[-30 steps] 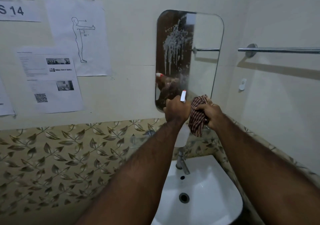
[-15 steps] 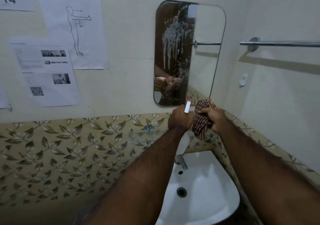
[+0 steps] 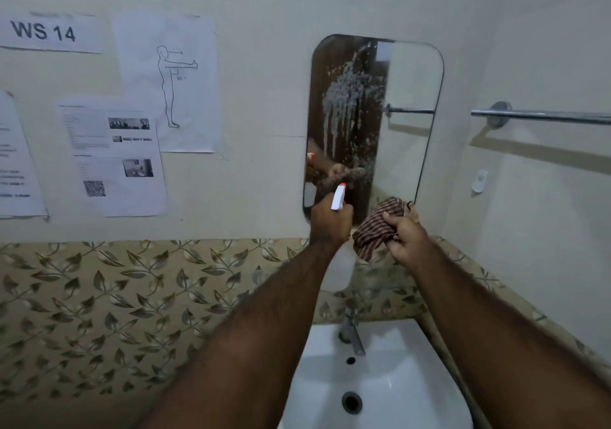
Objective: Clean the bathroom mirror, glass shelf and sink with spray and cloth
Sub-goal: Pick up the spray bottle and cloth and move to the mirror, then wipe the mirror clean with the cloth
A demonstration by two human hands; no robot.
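Observation:
A tall rounded mirror [image 3: 410, 104] hangs on the wall, with white foam streaks running down its left half. My left hand [image 3: 330, 222] grips a white spray bottle [image 3: 338, 198] with a red nozzle tip, held just below the mirror's lower edge and pointing up at it. My right hand [image 3: 408, 233] clutches a brown striped cloth [image 3: 373, 230] beside the bottle. Below my arms sits the white sink [image 3: 390, 379] with its metal tap [image 3: 352, 332]. A glass shelf [image 3: 264, 271] is faintly visible against the leaf-patterned tiles, mostly hidden by my left arm.
A chrome towel rail [image 3: 542, 116] runs along the right wall, with a small white hook [image 3: 480, 180] under it. Several printed sheets [image 3: 115, 154] are stuck to the wall at left. A band of leaf-patterned tiles [image 3: 99, 313] runs behind the sink.
Both hands have stayed close together below the mirror, holding bottle and cloth. The view has tilted down then back up, and the hands have spread slightly apart.

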